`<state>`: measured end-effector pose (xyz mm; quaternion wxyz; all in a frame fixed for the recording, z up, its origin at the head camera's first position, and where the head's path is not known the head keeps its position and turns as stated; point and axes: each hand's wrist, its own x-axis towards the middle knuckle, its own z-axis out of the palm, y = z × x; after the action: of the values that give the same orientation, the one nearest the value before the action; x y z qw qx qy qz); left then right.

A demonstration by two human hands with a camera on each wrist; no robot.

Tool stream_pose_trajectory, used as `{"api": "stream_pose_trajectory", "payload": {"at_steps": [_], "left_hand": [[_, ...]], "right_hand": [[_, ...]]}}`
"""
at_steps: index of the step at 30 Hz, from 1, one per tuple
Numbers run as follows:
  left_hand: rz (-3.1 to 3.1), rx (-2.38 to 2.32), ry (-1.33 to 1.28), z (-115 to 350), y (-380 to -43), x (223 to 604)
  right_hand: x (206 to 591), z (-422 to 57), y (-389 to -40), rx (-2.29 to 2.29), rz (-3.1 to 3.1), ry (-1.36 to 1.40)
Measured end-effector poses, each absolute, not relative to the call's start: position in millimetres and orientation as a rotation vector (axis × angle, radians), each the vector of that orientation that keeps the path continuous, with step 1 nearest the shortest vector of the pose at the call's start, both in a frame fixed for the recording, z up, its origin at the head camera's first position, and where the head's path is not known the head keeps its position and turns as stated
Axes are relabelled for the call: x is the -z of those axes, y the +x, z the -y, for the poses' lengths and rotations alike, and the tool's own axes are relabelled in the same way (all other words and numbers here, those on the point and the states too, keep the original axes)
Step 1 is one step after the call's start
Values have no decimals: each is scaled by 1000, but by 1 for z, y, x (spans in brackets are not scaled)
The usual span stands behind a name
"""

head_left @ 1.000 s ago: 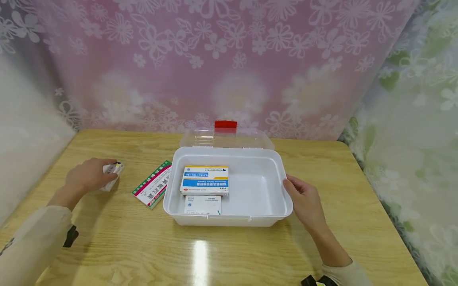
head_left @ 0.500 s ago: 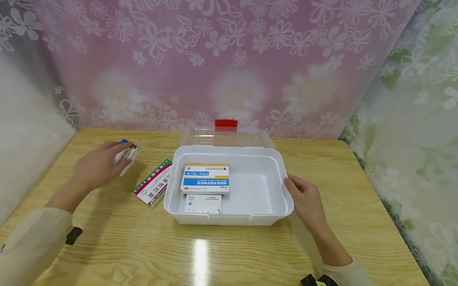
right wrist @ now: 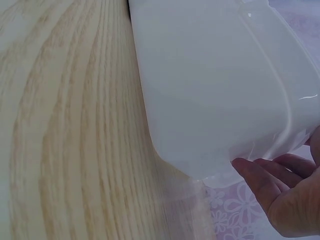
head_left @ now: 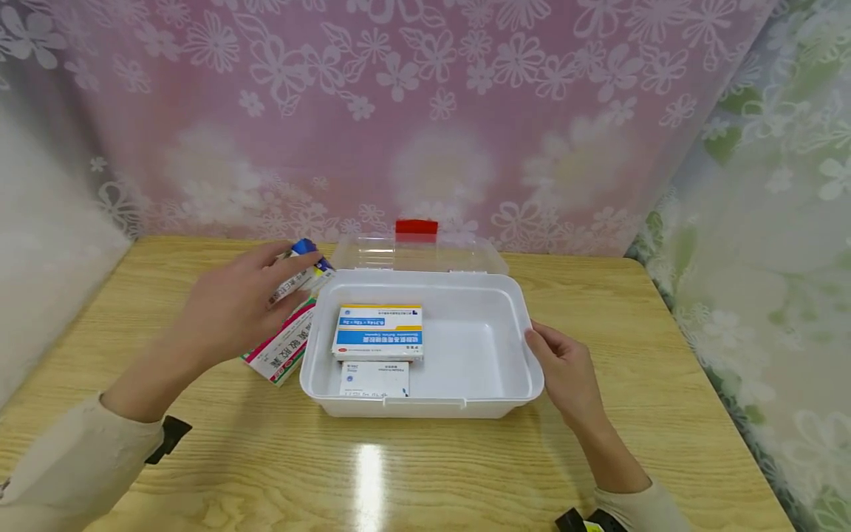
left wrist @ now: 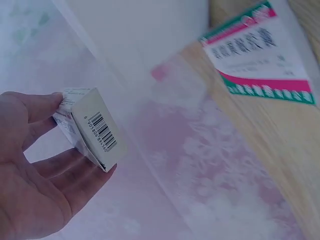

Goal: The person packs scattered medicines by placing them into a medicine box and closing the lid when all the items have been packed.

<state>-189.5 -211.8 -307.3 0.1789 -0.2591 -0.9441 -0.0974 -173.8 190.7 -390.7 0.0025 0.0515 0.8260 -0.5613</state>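
the left hand (head_left: 229,307) pinches a small blue-and-white carton (left wrist: 97,132) between thumb and half-spread fingers, at ten o'clock of the white tub (head_left: 465,362). a green-and-pink carton (head_left: 282,351) lies on the desk (head_left: 631,332) at nine. the right hand (head_left: 570,373) grips the rim at three, fingers partly curled. inside, toward nine, sit a yellow-and-blue carton (head_left: 379,332) and a white carton (head_left: 375,379).

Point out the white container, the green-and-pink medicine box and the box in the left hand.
White container (head_left: 462,355): head view, bare inner floor.
Green-and-pink medicine box (left wrist: 256,59): left wrist view, printed broad face.
Held box (left wrist: 99,130): left wrist view, end panel with the barcode.
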Motion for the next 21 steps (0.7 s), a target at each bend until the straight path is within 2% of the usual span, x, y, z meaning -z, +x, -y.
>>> {"api": "stream_pose_trajectory", "payload": {"at_steps": [11,21], "left_hand": [[2786,326,-1287,166,-183,303],[2805,347,-1445,144,-182,322]], "right_hand": [[391,-190,-175,1815,-2556,212],[393,-190,-174,1820,-2554,197]]}}
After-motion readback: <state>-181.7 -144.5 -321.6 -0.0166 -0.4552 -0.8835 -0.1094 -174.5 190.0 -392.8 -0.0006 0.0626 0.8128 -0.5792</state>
